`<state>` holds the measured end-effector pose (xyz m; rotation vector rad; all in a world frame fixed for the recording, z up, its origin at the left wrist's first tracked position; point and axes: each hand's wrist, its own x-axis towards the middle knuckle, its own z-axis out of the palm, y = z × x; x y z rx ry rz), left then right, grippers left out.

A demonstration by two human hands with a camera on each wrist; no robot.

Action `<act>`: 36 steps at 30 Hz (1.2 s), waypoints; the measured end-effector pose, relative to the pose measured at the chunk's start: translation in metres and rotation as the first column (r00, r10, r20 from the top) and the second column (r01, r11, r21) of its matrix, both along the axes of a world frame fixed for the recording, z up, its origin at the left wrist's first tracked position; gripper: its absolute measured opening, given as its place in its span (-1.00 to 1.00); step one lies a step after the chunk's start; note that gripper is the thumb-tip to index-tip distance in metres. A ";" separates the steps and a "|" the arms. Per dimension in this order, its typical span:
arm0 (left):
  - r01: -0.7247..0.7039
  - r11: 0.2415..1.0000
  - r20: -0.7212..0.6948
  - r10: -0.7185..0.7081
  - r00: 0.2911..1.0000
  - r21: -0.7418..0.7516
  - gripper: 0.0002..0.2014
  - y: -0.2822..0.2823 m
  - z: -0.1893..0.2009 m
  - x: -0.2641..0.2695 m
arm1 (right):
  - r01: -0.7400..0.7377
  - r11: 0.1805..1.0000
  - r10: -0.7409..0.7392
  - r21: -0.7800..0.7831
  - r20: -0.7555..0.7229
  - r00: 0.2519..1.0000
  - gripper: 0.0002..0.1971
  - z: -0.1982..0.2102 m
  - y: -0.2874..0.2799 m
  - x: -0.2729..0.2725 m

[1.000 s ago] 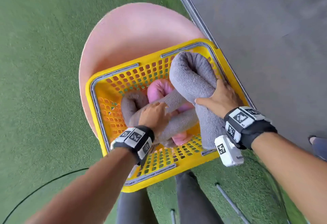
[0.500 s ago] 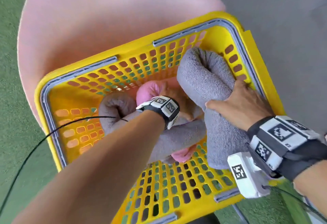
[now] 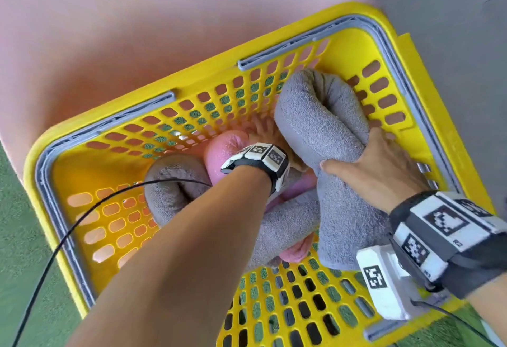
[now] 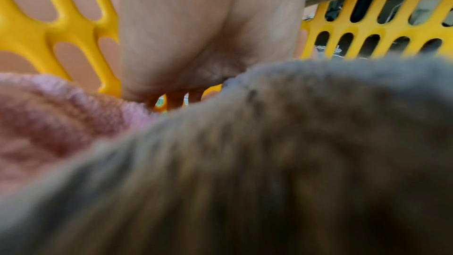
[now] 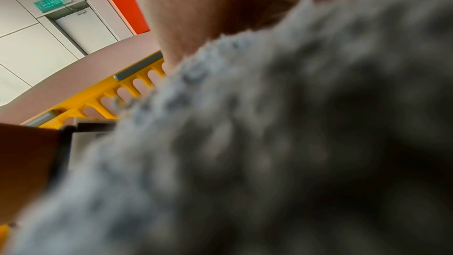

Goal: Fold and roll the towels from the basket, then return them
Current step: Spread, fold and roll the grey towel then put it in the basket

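A yellow basket (image 3: 200,84) stands on a pink round table (image 3: 137,31). My right hand (image 3: 378,171) grips a thick grey rolled towel (image 3: 315,116) that leans in the basket's far right corner; the right wrist view is filled by this towel (image 5: 269,143). My left hand (image 3: 266,135) reaches down between that roll and a pink rolled towel (image 3: 222,149), fingers straight toward the far wall. The left wrist view shows the palm (image 4: 196,36) over the pink towel (image 4: 49,123). A second grey roll (image 3: 170,182) lies across the pink one.
A black cable (image 3: 68,237) runs from my left forearm over the basket's left rim. Green turf (image 3: 16,264) lies at the left and grey floor (image 3: 452,4) at the right. The basket's near floor (image 3: 288,305) is bare.
My left hand left the top of the lying grey roll and pushed deeper, between the pink roll and the thick grey roll. The right hand kept its grip. The head moved closer.
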<state>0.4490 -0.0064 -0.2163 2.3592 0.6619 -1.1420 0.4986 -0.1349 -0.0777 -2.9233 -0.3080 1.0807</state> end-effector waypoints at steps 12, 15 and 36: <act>0.058 0.984 -0.120 -0.079 0.990 -0.171 0.30 -0.016 -0.132 0.024 | -0.030 0.999 0.030 -0.011 -0.001 1.000 -0.12 -0.007 0.001 0.013; 0.231 0.965 -0.104 -0.244 0.964 -0.123 0.09 -0.012 -0.042 0.001 | -0.046 0.999 0.046 0.004 0.029 0.999 -0.14 -0.016 0.004 0.015; 0.354 0.935 0.149 -0.351 0.925 0.004 -0.12 -0.023 0.042 -0.057 | -0.543 0.819 0.571 -0.187 0.158 0.806 -0.67 -0.208 0.014 -0.006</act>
